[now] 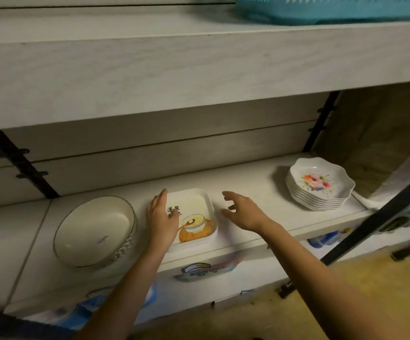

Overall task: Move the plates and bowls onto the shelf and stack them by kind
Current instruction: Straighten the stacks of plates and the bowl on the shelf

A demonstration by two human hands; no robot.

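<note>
A stack of white square plates [196, 217] with an orange picture and black characters stands in the middle of the pale shelf [260, 187]. My left hand [161, 215] lies flat over the stack's left edge, fingers apart. My right hand [242, 211] hovers just right of the stack, open, holding nothing. A round white bowl [93, 229] with a silver-patterned rim sits to the left. At the far right stands a stack of several scalloped white plates [319, 184] with a flower print.
An upper shelf board [199, 65] overhangs the space, with a blue plastic basket [333, 8] on top. Black brackets [20, 165] run down the back wall. A dark diagonal bar [375, 217] crosses at lower right. Printed packages [204, 268] sit under the shelf.
</note>
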